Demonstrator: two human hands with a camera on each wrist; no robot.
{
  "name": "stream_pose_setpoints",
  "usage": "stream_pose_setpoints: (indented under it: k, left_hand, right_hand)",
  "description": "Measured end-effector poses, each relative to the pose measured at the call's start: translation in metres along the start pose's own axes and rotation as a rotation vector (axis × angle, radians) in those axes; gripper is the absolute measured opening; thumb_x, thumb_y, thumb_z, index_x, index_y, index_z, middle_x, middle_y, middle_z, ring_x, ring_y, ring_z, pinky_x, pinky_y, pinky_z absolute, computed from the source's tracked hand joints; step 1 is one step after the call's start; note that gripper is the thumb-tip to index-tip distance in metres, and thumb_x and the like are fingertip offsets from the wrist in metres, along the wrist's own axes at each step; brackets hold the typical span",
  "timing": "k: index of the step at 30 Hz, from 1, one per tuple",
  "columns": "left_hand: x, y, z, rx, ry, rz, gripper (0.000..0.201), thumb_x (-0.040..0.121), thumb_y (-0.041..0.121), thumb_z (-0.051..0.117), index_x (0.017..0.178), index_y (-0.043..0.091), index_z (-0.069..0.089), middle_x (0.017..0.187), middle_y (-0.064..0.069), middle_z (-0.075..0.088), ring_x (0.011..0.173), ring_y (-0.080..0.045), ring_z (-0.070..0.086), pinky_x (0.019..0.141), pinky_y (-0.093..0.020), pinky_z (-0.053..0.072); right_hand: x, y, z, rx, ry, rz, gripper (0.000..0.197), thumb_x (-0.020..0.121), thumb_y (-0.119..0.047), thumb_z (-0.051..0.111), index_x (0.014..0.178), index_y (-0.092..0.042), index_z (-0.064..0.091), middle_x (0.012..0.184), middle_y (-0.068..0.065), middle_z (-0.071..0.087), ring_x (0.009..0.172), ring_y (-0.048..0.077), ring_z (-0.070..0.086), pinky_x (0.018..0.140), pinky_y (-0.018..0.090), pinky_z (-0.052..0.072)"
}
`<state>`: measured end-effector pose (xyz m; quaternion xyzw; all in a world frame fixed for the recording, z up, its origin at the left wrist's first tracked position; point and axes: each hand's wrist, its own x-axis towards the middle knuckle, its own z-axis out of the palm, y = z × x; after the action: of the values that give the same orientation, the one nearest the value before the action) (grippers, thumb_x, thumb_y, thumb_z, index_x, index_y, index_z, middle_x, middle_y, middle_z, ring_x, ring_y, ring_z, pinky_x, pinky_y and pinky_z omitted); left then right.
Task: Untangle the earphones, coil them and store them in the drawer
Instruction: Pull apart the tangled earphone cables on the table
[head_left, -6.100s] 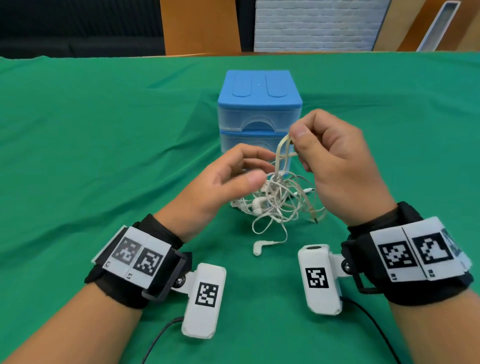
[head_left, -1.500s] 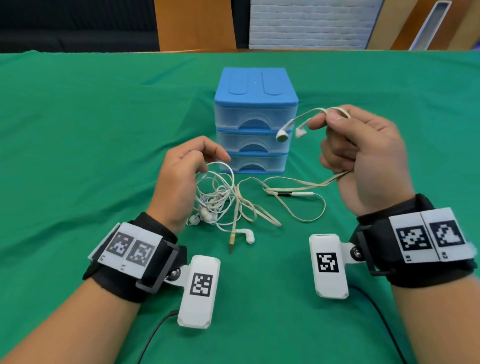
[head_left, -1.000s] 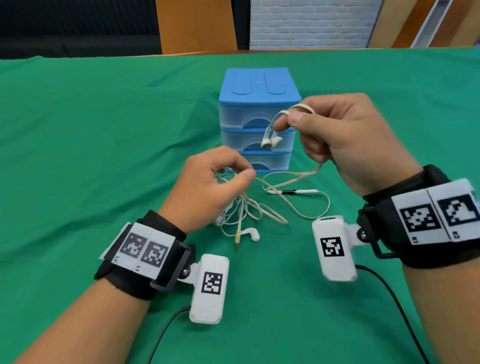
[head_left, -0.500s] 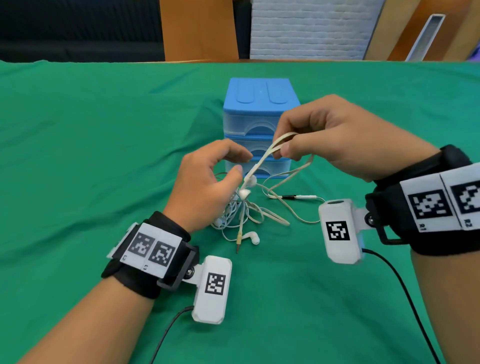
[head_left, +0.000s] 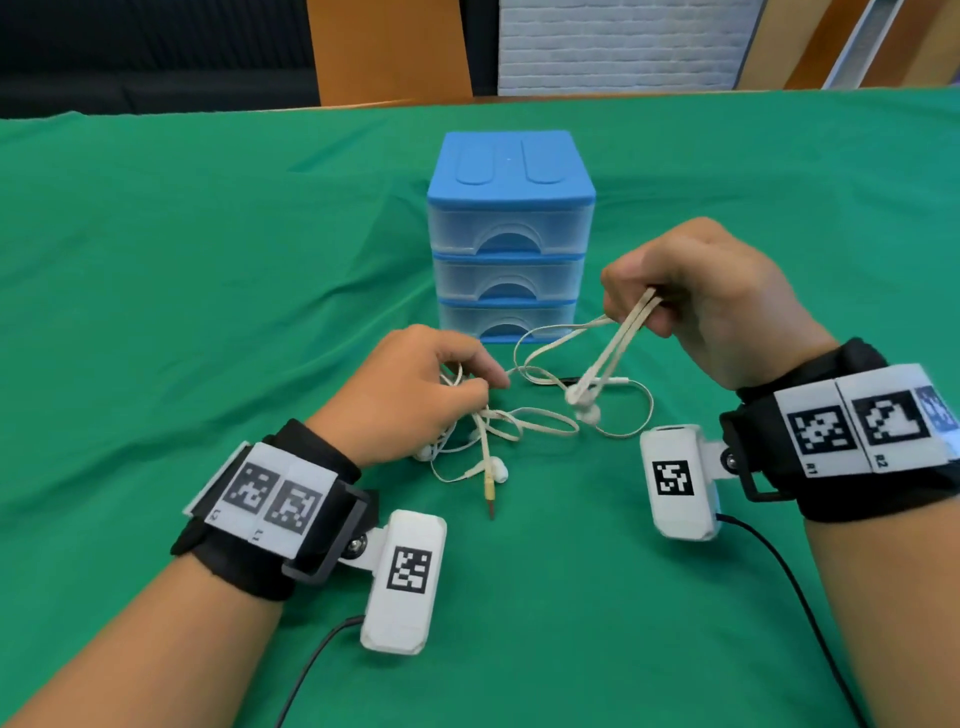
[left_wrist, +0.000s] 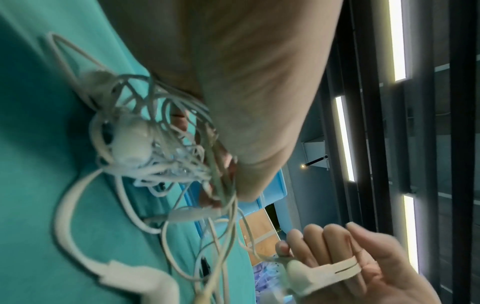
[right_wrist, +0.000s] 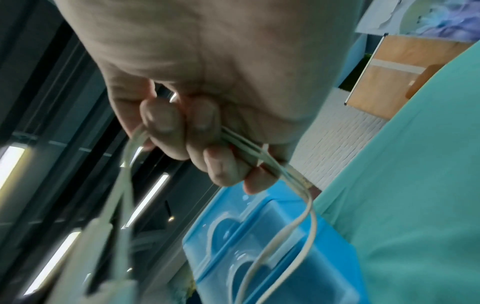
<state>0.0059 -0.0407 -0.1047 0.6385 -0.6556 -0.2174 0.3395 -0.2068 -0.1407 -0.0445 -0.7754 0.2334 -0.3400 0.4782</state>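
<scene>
The tangled cream-white wired earphones (head_left: 519, 421) are lying on the green tablecloth (head_left: 208, 260), in front of the small blue-and-clear plastic three-drawer cabinet (head_left: 509, 234), which is standing at 12 o'clock from the tangle. All three drawers are sitting closed.

The left hand (head_left: 410, 395) is resting over the 9 o'clock side of the tangle, with its fingers curling down and pinching a bunch of thin cable loops; the left wrist view is showing several strands gathered between thumb and fingertips. Two earbuds and the gold-tipped audio plug (head_left: 489, 499) are lying on the cloth at 6 o'clock from this grip.

The right hand (head_left: 706, 301) is hovering above the cloth at 2 o'clock from the tangle. Its fingers (right_wrist: 161, 121) are curling tightly onto a doubled flat cable against the palm. From this grip, two strands are hanging toward 7 o'clock, ending in a pair of earbuds (head_left: 582, 402) close above the cloth. Another loop is trailing from the fist toward the cabinet base.

A white wrist-mounted camera unit (head_left: 405, 577) is projecting from each black wristband.
</scene>
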Motion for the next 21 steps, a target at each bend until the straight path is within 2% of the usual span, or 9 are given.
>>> stream_pose_setpoints:
  k: [3, 6, 8, 10, 12, 15, 16, 20, 21]
  left_hand:
    - [0.000, 0.001, -0.003, -0.100, 0.127, 0.059, 0.020, 0.084, 0.003, 0.073, 0.091, 0.020, 0.079, 0.083, 0.007, 0.074, 0.080, -0.009, 0.066, 0.077, -0.014, 0.043]
    - [0.001, 0.004, -0.006, -0.249, 0.277, 0.155, 0.020, 0.085, 0.004, 0.076, 0.102, 0.015, 0.077, 0.099, -0.001, 0.076, 0.093, -0.018, 0.068, 0.091, -0.019, 0.048]
    - [0.001, 0.005, -0.007, -0.359, 0.344, 0.216, 0.024, 0.086, 0.004, 0.074, 0.109, 0.012, 0.074, 0.108, -0.008, 0.073, 0.099, -0.022, 0.068, 0.098, -0.031, 0.050]
    - [0.001, 0.005, -0.007, -0.495, 0.384, 0.241, 0.028, 0.086, 0.001, 0.072, 0.112, 0.010, 0.072, 0.113, -0.013, 0.071, 0.099, -0.023, 0.067, 0.097, -0.035, 0.050]
    - [0.001, 0.007, -0.007, -0.640, 0.407, 0.233, 0.030, 0.085, -0.002, 0.070, 0.113, 0.010, 0.071, 0.117, -0.014, 0.069, 0.096, -0.022, 0.067, 0.092, -0.032, 0.052]
    - [0.000, 0.010, -0.008, -0.748, 0.395, 0.230, 0.031, 0.086, -0.002, 0.068, 0.115, 0.009, 0.069, 0.118, -0.009, 0.069, 0.091, -0.018, 0.070, 0.085, -0.029, 0.052]
    - [0.000, 0.010, -0.009, -0.759, 0.385, 0.234, 0.031, 0.086, -0.002, 0.068, 0.115, 0.008, 0.069, 0.119, -0.009, 0.069, 0.090, -0.018, 0.071, 0.085, -0.030, 0.051]
    - [-0.001, 0.010, -0.009, -0.749, 0.351, 0.257, 0.030, 0.087, -0.005, 0.066, 0.115, 0.006, 0.068, 0.119, -0.010, 0.067, 0.088, -0.019, 0.071, 0.084, -0.033, 0.054]
    - [-0.001, 0.011, -0.009, -0.742, 0.341, 0.266, 0.029, 0.087, -0.005, 0.066, 0.114, 0.006, 0.068, 0.119, -0.011, 0.066, 0.087, -0.019, 0.071, 0.082, -0.032, 0.054]
  right_hand:
    - [-0.004, 0.007, -0.005, -0.082, 0.087, -0.012, 0.048, 0.072, -0.022, 0.066, 0.050, 0.017, 0.048, 0.042, 0.023, 0.037, 0.043, 0.022, 0.029, 0.045, 0.020, 0.029]
    - [-0.007, 0.011, -0.010, -0.190, 0.075, 0.041, 0.044, 0.073, -0.020, 0.062, 0.052, 0.018, 0.052, 0.035, 0.006, 0.044, 0.034, 0.009, 0.031, 0.041, 0.017, 0.026]
    - [-0.007, 0.012, -0.012, -0.189, 0.083, 0.073, 0.047, 0.073, -0.022, 0.062, 0.051, 0.018, 0.049, 0.035, 0.017, 0.040, 0.031, 0.016, 0.031, 0.042, 0.019, 0.025]
    - [-0.007, 0.011, -0.013, -0.186, 0.105, 0.099, 0.045, 0.075, -0.020, 0.063, 0.043, 0.006, 0.044, 0.036, 0.021, 0.033, 0.027, 0.015, 0.031, 0.044, 0.025, 0.034]
    - [-0.006, 0.013, -0.015, -0.260, 0.127, 0.118, 0.050, 0.081, -0.013, 0.067, 0.039, -0.009, 0.041, 0.036, 0.005, 0.028, 0.026, 0.005, 0.033, 0.047, 0.021, 0.036]
    - [-0.004, 0.015, -0.017, -0.514, 0.141, 0.128, 0.041, 0.085, -0.014, 0.065, 0.053, 0.007, 0.050, 0.048, 0.025, 0.041, 0.033, 0.004, 0.036, 0.039, 0.016, 0.028]
    - [-0.004, 0.016, -0.018, -0.585, 0.141, 0.127, 0.037, 0.084, -0.016, 0.066, 0.056, 0.004, 0.055, 0.050, 0.024, 0.051, 0.035, 0.004, 0.039, 0.041, 0.015, 0.030]
    - [-0.001, 0.014, -0.015, -0.650, 0.201, 0.042, 0.003, 0.082, -0.023, 0.074, 0.083, -0.022, 0.076, 0.072, -0.004, 0.072, 0.067, 0.008, 0.066, 0.068, 0.024, 0.050]
    - [-0.001, 0.012, -0.012, -0.608, 0.217, 0.006, 0.009, 0.082, -0.024, 0.075, 0.091, -0.025, 0.076, 0.078, -0.005, 0.074, 0.074, 0.011, 0.069, 0.072, 0.027, 0.052]
